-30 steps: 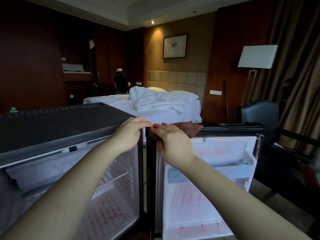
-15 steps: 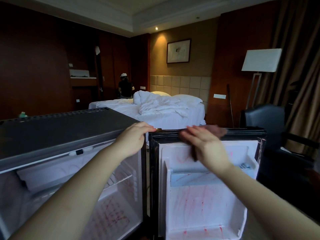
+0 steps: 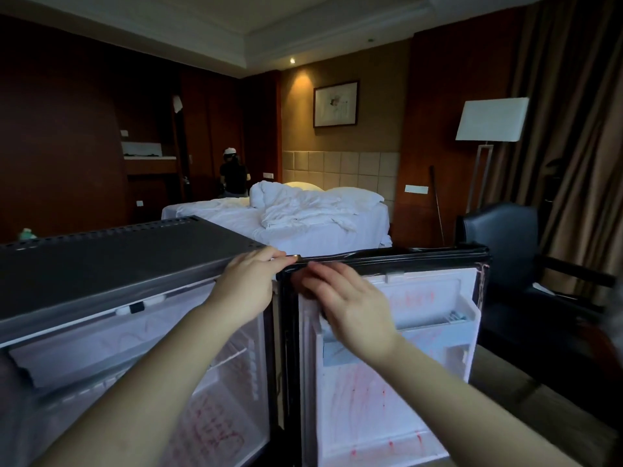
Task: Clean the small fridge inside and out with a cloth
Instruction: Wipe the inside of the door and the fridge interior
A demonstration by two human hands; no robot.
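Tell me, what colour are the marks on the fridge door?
Red marks, seen in the head view.

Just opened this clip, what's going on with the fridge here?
A person stands over a small fridge whose door is swung open. The left hand rests on the front corner of the fridge top by the hinge. The right hand presses flat on the black seal at the door's top inner edge. Something dark shows under its fingers, but I cannot tell if it is the cloth. Red scribbles mark the door liner and the interior, so neither is clean yet.
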